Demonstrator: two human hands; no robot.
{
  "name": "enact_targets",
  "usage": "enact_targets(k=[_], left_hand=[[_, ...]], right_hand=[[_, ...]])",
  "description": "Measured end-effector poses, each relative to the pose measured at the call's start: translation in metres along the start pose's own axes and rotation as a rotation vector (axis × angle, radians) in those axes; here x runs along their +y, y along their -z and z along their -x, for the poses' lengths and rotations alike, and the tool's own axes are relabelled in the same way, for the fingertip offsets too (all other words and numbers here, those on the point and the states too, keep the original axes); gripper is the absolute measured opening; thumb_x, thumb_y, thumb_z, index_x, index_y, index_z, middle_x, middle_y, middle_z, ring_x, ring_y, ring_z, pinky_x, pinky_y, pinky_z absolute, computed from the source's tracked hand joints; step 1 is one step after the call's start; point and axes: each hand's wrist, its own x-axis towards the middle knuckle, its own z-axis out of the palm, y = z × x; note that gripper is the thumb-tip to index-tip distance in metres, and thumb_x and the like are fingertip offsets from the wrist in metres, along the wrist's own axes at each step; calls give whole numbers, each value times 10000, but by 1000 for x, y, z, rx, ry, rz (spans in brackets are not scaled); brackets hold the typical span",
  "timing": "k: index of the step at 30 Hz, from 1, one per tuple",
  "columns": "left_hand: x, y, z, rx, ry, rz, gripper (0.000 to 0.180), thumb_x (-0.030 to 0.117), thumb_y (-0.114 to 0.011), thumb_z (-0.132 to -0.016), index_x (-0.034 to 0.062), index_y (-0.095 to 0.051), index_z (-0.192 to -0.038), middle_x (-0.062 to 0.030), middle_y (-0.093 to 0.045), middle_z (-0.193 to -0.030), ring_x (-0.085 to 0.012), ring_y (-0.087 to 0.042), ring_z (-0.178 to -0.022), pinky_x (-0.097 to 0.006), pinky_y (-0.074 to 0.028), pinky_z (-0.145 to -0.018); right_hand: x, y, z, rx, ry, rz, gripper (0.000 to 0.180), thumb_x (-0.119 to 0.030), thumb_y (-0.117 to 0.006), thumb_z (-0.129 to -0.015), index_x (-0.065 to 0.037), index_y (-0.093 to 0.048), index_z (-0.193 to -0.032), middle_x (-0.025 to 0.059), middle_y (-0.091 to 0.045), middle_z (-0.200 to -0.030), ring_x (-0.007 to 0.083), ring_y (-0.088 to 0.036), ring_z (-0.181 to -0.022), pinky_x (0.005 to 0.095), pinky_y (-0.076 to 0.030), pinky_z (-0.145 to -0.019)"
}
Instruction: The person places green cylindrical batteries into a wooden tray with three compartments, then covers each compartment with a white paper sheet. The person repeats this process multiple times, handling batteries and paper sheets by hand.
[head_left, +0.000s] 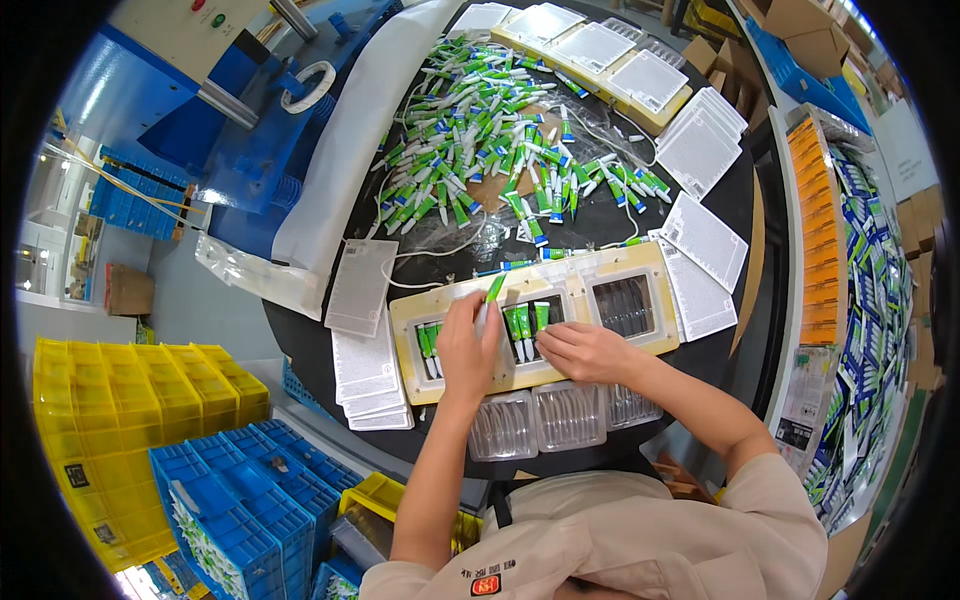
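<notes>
A cream-yellow frame with three windows lies on the round black table before me, a ridged clear plastic blister tray in each visible window. My left hand is closed on a small green tube, its top sticking up past the fingers, over the frame's left and middle windows. In the middle window lie several green tubes with white caps. My right hand pinches the rightmost tube there near its cap. More tubes show in the left window, partly behind my left hand. The right-window tray holds no tubes.
A large pile of green, white and blue tubes covers the table's far part. Printed white cards lie both sides. Clear blister trays stand at the near edge. A second frame sits far right. A blue machine stands left.
</notes>
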Motion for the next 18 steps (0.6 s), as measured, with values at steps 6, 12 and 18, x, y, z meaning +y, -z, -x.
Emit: enact_targets(k=[6,12,18], left_hand=[[21,12,33,51,-66,-2,248,34,-760,-865,-11,-670,-1092,-159,-695,-926,-316,-682,-800,-388,-544,-694],[24,13,49,69,-81,33,251,16,-776,-853,-2,-699,-1091,-150,-707,-914,-296,-689,-793,-371,-551,-689],[32,8,63,40,-74,74,299,13,-808,-825,13,-730,-1113,-144,-713,-905,-285,-694,-777,-361,-559,-682]], right_hand=[[14,-14,-9,-16,-58,-258,241,-51,-655,-776,37,-689,-998,127,-668,-1150,264,-656,-1068,361,-569,-886],[40,-8,-14,189,-466,-510,156,-27,-653,-848,-22,-693,-999,146,-704,-970,354,-691,-899,424,-570,-784],[129,-35,-62,99,-960,-193,245,-236,-726,-890,9,-717,-893,178,-706,-897,381,-692,-823,468,-547,-722]])
